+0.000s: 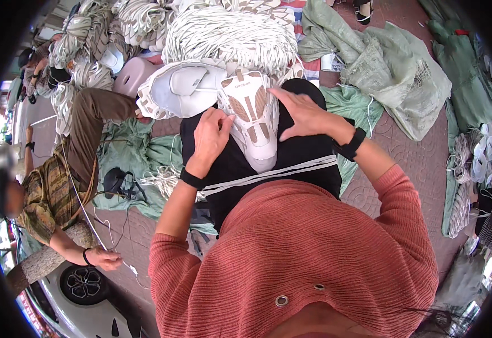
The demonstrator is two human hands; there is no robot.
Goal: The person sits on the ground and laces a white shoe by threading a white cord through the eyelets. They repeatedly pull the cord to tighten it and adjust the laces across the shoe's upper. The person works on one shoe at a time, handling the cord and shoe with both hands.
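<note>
A white and tan shoe upper [250, 104] lies toe toward me on my dark lap. My left hand [211, 134] is at its left edge, the fingers curled closed with their tips by the side; what they pinch, if anything, is hidden. On the other side my right hand [305, 112] is open, thumb and fingers apart, fingertips beside the upper's right edge and nothing in them. A second white upper [154, 90] rests to the left, its pale lining showing. Two white laces [274, 173] stretch across my lap, close to my sweater.
Beyond my knees is a large pile of white uppers and laces [229, 39]. A pink stool [136, 77] stands at far left. A seated person [49, 203] on my left holds a white cord. Grey-green sacks [395, 73] and a green sheet [125, 146] cover parts of the paving.
</note>
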